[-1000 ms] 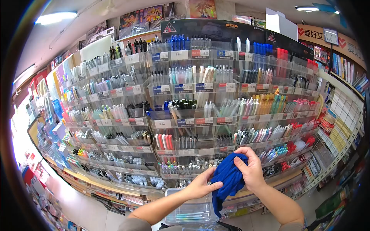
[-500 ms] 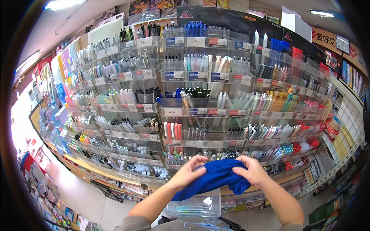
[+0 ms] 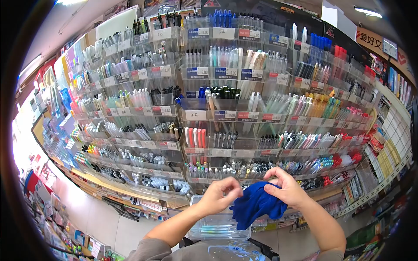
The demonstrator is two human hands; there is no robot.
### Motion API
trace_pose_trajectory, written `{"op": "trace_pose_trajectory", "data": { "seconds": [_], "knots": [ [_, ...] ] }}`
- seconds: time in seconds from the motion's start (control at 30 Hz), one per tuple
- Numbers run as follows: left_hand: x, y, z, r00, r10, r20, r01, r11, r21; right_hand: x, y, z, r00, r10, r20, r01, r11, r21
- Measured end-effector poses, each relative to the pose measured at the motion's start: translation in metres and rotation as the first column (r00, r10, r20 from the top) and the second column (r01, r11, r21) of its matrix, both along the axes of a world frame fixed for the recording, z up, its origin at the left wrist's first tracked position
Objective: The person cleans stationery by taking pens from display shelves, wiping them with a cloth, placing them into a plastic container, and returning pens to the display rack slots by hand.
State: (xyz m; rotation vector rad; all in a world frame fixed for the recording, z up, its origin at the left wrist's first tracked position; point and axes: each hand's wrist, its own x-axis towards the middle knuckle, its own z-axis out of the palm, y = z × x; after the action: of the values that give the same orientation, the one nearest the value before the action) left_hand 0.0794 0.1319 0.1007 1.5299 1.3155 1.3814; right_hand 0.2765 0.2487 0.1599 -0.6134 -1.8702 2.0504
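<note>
A crumpled dark blue cloth hangs from my right hand, whose thumb and fingers grip its upper right part. My left hand is just left of the cloth with its fingers curled in toward the thumb. Its fingertips are slightly blurred, and I see no cloth between them. Below both hands is a clear plastic box with several light blue and white pens in it. The cloth covers part of the box.
A tiered clear pen rack full of pens and price labels stands in front of me. A white wire grid is at the right. Packaged goods sit low at the left, beside the tiled floor.
My left hand has let go of the cloth's left part. The cloth, stretched between both hands before, now hangs bunched from my right hand. The view has tilted down slightly.
</note>
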Motion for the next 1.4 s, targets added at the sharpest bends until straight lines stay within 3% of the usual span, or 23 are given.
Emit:
{"op": "trace_pose_trajectory", "data": {
  "seconds": [0.07,0.1,0.13,0.2,0.23,0.27,0.33,0.37,0.5,0.6,0.73,0.8,0.87,0.93,0.97,1.0,1.07,1.13,1.2,1.27,1.3,1.37,1.4],
  "knots": [
    [0.013,-0.003,0.015,0.990,-0.086,-0.115,0.083,0.996,-0.025,0.000,-0.002,0.002,0.999,0.052,-0.014,-0.052,0.999,0.001],
    [0.020,0.001,0.003,0.982,-0.026,-0.185,0.043,0.995,0.088,-0.001,-0.002,0.002,0.996,0.092,-0.010,-0.091,0.994,0.057],
    [0.023,0.002,-0.001,0.965,0.048,-0.259,-0.025,0.996,0.089,-0.003,-0.002,0.002,0.989,0.147,-0.022,-0.141,0.974,0.177],
    [0.014,0.008,-0.008,0.959,0.030,-0.280,-0.011,0.998,0.068,-0.004,-0.002,0.001,0.967,0.253,-0.032,-0.219,0.886,0.410],
    [0.010,0.007,-0.007,0.994,-0.019,-0.110,0.016,0.999,-0.029,-0.002,-0.003,0.003,0.976,0.216,-0.003,-0.194,0.883,0.428],
    [0.005,0.006,-0.001,0.996,-0.053,0.067,0.061,0.991,-0.121,0.001,-0.003,0.007,0.988,0.145,0.054,-0.150,0.815,0.560],
    [-0.009,0.006,-0.003,0.960,-0.153,0.236,0.176,0.981,-0.082,0.006,-0.002,0.012,0.991,-0.021,0.129,-0.089,0.614,0.784],
    [-0.013,0.004,0.000,0.937,-0.202,0.284,0.226,0.973,-0.056,0.005,-0.004,0.012,0.982,-0.130,0.136,-0.037,0.576,0.817],
    [-0.020,-0.002,0.014,0.883,-0.236,0.405,0.260,0.966,-0.006,-0.002,-0.001,0.003,0.969,-0.150,-0.198,0.217,0.125,0.968],
    [-0.025,-0.004,0.015,0.882,-0.197,0.428,0.218,0.976,0.001,-0.005,0.002,0.004,0.943,-0.204,-0.263,0.283,0.078,0.956],
    [-0.029,-0.008,0.020,0.911,-0.183,0.371,0.181,0.983,0.040,-0.001,0.004,0.006,0.945,-0.280,-0.166,0.218,0.163,0.962],
    [-0.026,-0.013,0.027,0.911,-0.221,0.349,0.204,0.975,0.085,-0.003,0.005,0.000,0.946,-0.254,-0.202,0.305,0.478,0.824],
    [-0.030,-0.015,0.025,0.898,-0.389,0.204,0.376,0.921,0.099,-0.007,0.003,0.003,0.939,-0.212,-0.271,0.335,0.738,0.586],
    [-0.022,-0.019,0.034,0.906,-0.342,0.249,0.380,0.916,-0.126,-0.011,-0.005,0.016,0.912,-0.173,-0.372,0.288,0.916,0.280],
    [-0.015,-0.014,0.027,0.919,-0.252,0.302,0.336,0.903,-0.270,-0.009,-0.004,0.016,0.908,-0.134,-0.396,0.232,0.950,0.211],
    [-0.008,-0.006,0.011,0.872,-0.228,0.433,0.350,0.909,-0.226,-0.009,-0.007,0.018,0.914,-0.140,-0.381,0.207,0.968,0.140],
    [0.002,0.005,-0.011,0.987,-0.145,0.064,0.149,0.986,-0.071,-0.008,-0.016,0.024,0.923,-0.151,-0.353,0.161,0.987,-0.002],
    [0.016,0.004,-0.013,0.993,-0.085,0.080,0.093,0.991,-0.100,-0.006,-0.014,0.019,0.928,-0.102,-0.358,0.140,0.987,0.082],
    [0.017,0.009,-0.011,0.979,-0.124,-0.160,0.135,0.989,0.061,-0.008,-0.017,0.024,0.936,-0.093,-0.339,0.158,0.973,0.169],
    [0.012,0.016,-0.016,0.969,-0.086,-0.233,0.127,0.978,0.167,-0.006,-0.009,0.028,0.932,-0.092,-0.351,0.206,0.931,0.302],
    [0.008,0.014,-0.008,0.977,-0.051,-0.208,0.060,0.998,0.037,-0.006,-0.007,0.030,0.924,-0.131,-0.360,0.256,0.910,0.325],
    [-0.009,0.015,-0.007,0.996,-0.061,-0.064,0.061,0.998,-0.013,0.001,0.005,0.026,0.919,-0.171,-0.356,0.327,0.834,0.444],
    [-0.017,0.014,-0.006,0.996,-0.069,0.061,0.072,0.996,-0.052,0.007,0.009,0.017,0.923,-0.234,-0.305,0.294,0.941,0.167]
  ]
}}
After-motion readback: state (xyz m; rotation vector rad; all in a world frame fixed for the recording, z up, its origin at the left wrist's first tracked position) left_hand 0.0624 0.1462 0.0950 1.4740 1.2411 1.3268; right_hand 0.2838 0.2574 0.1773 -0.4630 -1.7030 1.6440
